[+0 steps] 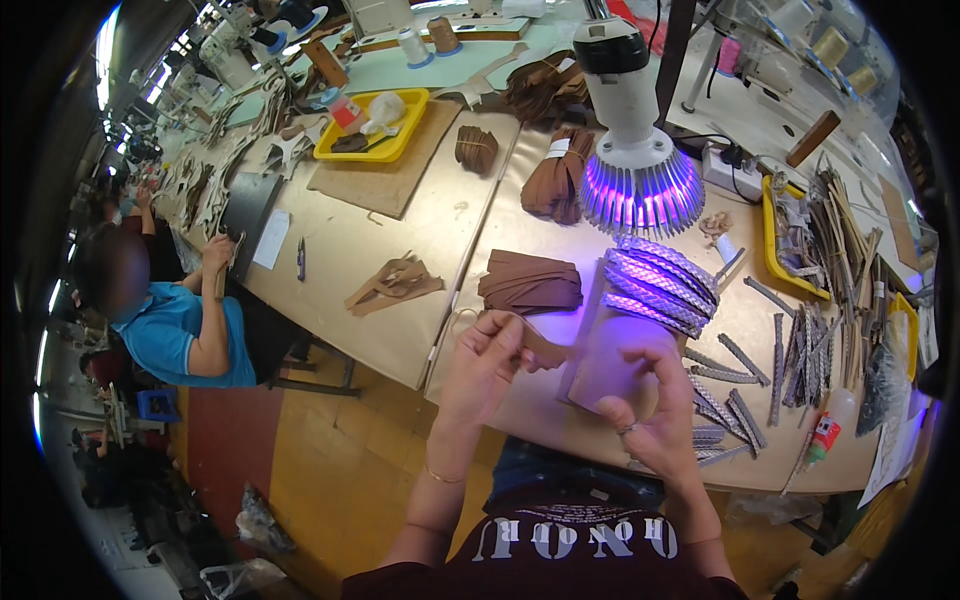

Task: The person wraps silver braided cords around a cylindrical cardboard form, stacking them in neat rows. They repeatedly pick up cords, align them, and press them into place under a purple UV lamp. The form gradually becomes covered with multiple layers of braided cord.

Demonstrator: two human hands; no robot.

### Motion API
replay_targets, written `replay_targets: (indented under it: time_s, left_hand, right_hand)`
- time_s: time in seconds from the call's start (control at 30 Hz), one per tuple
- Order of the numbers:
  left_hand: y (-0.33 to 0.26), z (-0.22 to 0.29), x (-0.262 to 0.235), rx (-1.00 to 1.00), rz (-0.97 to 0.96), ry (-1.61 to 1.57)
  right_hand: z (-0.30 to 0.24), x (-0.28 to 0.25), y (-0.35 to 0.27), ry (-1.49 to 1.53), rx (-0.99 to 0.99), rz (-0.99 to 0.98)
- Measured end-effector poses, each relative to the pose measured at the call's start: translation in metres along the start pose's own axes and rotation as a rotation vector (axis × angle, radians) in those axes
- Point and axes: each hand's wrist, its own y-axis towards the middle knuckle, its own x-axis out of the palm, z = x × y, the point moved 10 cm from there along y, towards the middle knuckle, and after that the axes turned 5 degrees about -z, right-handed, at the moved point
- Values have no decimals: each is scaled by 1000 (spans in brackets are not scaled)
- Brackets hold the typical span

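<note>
My left hand (490, 360) pinches a short brown leather strip (546, 350) between thumb and fingers, in front of a stack of brown strips (530, 280). My right hand (655, 405) is open, thumb and forefinger apart, with nothing visible between them. It hovers over the near right part of a flat board (612, 350). On that board's far end lie several braided straps (660, 285), lit purple by a lamp (642, 185) just above them. More short braided pieces (722, 405) lie to the right of my right hand.
Banded brown bundles (556, 180) lie beyond the stack. At right are a yellow tray (770, 245), long strips and a glue bottle (828, 425). Loose brown pieces (396, 284) and another yellow tray (415, 118) are leftward. A person in blue (190, 335) works at the table's left.
</note>
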Motion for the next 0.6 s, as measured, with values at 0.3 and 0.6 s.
replay_targets:
  time_s: [0.3, 0.6]
  left_hand:
    - [-19, 16, 100, 152, -342, 430]
    - [-38, -73, 123, -490, -515, 126]
  right_hand:
    - [-1, -1, 0, -93, -45, -250]
    - [-1, -43, -11, 642, -150, -64]
